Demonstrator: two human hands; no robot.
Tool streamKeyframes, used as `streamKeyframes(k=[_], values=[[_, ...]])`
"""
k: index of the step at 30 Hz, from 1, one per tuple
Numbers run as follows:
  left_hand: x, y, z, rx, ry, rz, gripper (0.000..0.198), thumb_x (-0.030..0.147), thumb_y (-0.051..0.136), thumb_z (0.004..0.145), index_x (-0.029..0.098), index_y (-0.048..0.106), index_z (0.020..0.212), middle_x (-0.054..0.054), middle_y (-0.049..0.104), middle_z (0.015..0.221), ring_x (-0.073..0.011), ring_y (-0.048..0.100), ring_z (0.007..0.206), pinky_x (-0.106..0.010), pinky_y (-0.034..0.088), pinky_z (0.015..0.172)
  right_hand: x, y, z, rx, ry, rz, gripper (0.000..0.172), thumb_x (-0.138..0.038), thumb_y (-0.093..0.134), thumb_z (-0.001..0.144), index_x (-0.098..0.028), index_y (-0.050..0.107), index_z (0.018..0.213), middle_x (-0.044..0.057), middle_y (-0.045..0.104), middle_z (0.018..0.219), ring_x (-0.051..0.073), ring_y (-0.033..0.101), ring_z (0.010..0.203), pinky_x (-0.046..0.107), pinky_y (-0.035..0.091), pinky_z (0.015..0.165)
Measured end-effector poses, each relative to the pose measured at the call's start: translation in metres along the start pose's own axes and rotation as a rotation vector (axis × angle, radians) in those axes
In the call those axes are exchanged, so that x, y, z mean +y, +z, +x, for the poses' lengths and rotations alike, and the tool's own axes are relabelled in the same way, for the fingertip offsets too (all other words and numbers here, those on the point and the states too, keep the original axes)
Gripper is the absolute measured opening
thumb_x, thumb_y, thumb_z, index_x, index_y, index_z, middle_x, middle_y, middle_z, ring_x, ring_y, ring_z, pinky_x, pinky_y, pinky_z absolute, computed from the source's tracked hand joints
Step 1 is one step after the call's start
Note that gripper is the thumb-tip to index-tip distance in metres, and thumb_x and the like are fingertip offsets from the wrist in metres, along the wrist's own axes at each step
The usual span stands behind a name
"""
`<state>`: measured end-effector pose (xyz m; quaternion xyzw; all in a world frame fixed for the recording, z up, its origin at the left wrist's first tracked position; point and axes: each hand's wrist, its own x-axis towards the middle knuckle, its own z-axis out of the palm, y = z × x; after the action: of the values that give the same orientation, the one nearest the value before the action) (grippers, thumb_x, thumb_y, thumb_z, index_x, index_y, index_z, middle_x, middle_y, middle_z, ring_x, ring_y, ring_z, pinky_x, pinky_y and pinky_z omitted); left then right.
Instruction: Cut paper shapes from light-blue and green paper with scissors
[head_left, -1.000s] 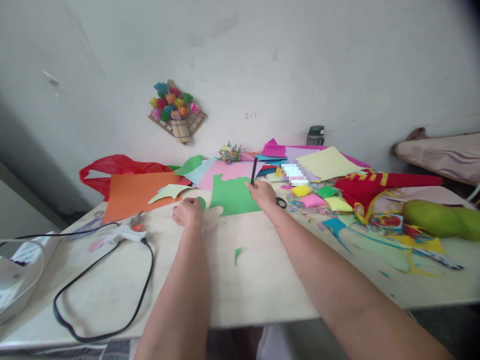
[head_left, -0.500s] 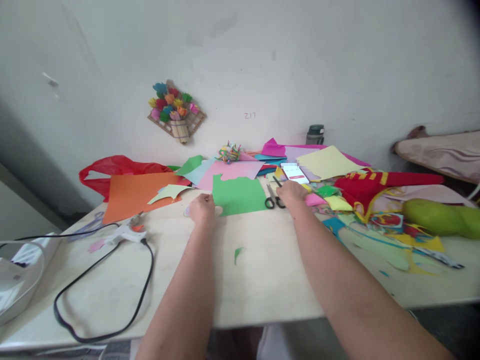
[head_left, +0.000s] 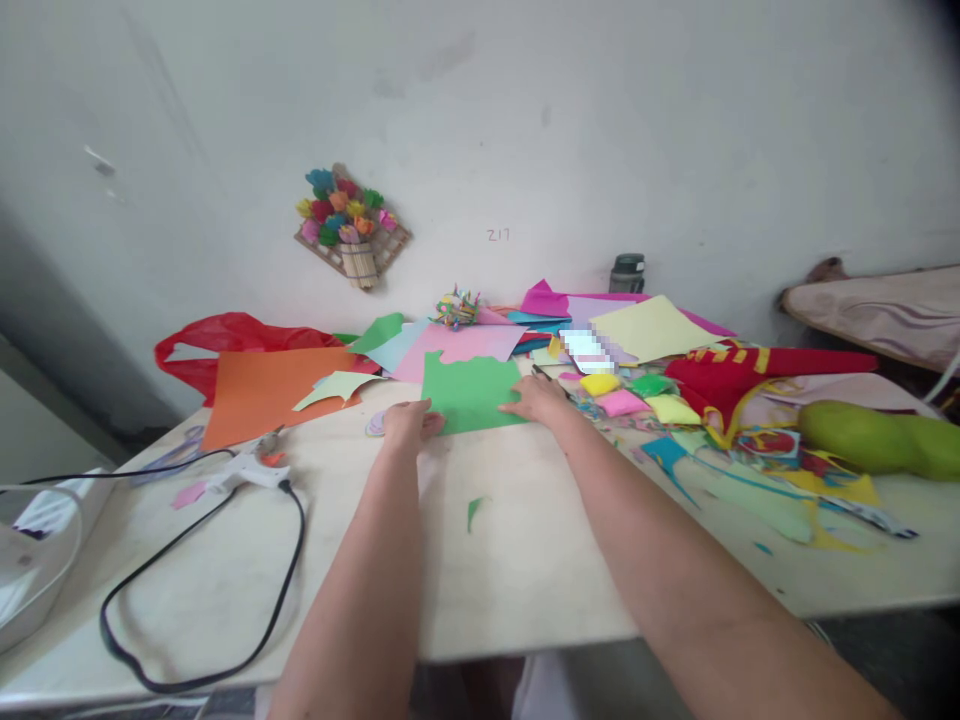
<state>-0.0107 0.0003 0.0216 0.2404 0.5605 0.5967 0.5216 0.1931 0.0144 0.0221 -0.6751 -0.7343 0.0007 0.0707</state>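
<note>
A green sheet of paper [head_left: 472, 395] with an uneven, cut-looking top edge lies in front of me. At its left edge my left hand [head_left: 405, 423] is closed on the border, thumb and fingers near each other. My right hand [head_left: 541, 399] rests on the opposite edge, fingers apart and stretched over the paper. Just behind that hand shows a thin black pen-like stick [head_left: 551, 380], partly covered. Under my left hand, a small stack of pale lilac paper pieces [head_left: 374, 424] peeks out. The scissors are hidden from view here.
To the left lie a white glue gun [head_left: 247, 470] with a looped black cord, a power strip [head_left: 56, 520] and orange paper [head_left: 262, 390]. Small coloured packets [head_left: 622, 402], a phone [head_left: 587, 350] and paper scraps crowd the right. A green paper scrap [head_left: 474, 512] lies nearer me.
My right hand has moved left from the scissors and black stick onto the green paper, its fingers spreading. My left hand has turned slightly, its fingers now showing at the paper's edge.
</note>
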Motion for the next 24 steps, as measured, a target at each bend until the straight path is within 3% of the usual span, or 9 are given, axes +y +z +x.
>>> streamKeyframes(k=[5,11,14,18,21,24], values=[[0.006,0.006,-0.01,-0.022,-0.065,-0.007,0.022,0.005,0.058,0.069,0.009,0.051,0.09,-0.01,0.059,0.064,-0.0199,0.062,0.057,-0.03,0.05,0.054,0.003,0.001,0.0,-0.022,-0.018,-0.018,0.052,-0.06,0.048,0.073,-0.022,0.063,0.106,0.011,0.055,0.12,0.03,0.042,0.115,0.041,0.036,0.088],[0.011,0.004,-0.01,0.059,0.118,0.125,0.011,0.016,0.062,0.066,0.014,0.053,0.072,-0.004,0.055,0.063,-0.0147,0.055,0.058,-0.031,0.047,0.061,-0.003,-0.003,-0.001,-0.058,-0.012,-0.046,0.05,-0.058,0.047,0.076,-0.02,0.064,0.104,0.012,0.059,0.115,0.029,0.049,0.11,0.04,0.036,0.087],[0.01,0.009,-0.014,0.012,0.059,0.054,0.011,0.016,0.061,0.066,0.016,0.051,0.071,-0.003,0.054,0.066,-0.0136,0.052,0.059,-0.035,0.047,0.064,-0.005,-0.005,-0.002,-0.081,-0.023,-0.067,0.055,-0.06,0.043,0.077,-0.019,0.063,0.108,0.013,0.061,0.113,0.028,0.054,0.105,0.039,0.037,0.087],[0.006,0.02,-0.019,0.045,0.017,-0.034,0.012,0.013,0.058,0.067,0.017,0.047,0.067,-0.001,0.049,0.063,-0.0119,0.048,0.058,-0.038,0.048,0.067,-0.008,-0.007,-0.003,-0.141,-0.029,-0.086,0.064,-0.065,0.041,0.075,-0.018,0.059,0.115,0.014,0.06,0.114,0.028,0.055,0.105,0.037,0.037,0.087],[0.003,0.023,-0.018,0.055,0.007,-0.051,0.013,0.012,0.056,0.067,0.018,0.045,0.063,0.0,0.047,0.061,-0.0121,0.047,0.057,-0.036,0.047,0.064,-0.011,-0.005,-0.003,-0.15,-0.071,-0.075,0.069,-0.067,0.043,0.072,-0.02,0.055,0.121,0.014,0.05,0.128,0.029,0.047,0.116,0.041,0.032,0.094],[0.002,0.02,-0.015,0.094,0.112,-0.029,0.009,0.012,0.057,0.063,0.017,0.05,0.063,-0.001,0.05,0.065,-0.0133,0.05,0.063,-0.031,0.044,0.064,-0.012,-0.002,-0.003,-0.152,-0.185,-0.03,0.073,-0.066,0.048,0.069,-0.024,0.047,0.128,0.008,0.03,0.143,0.028,0.034,0.127,0.041,0.023,0.102]])
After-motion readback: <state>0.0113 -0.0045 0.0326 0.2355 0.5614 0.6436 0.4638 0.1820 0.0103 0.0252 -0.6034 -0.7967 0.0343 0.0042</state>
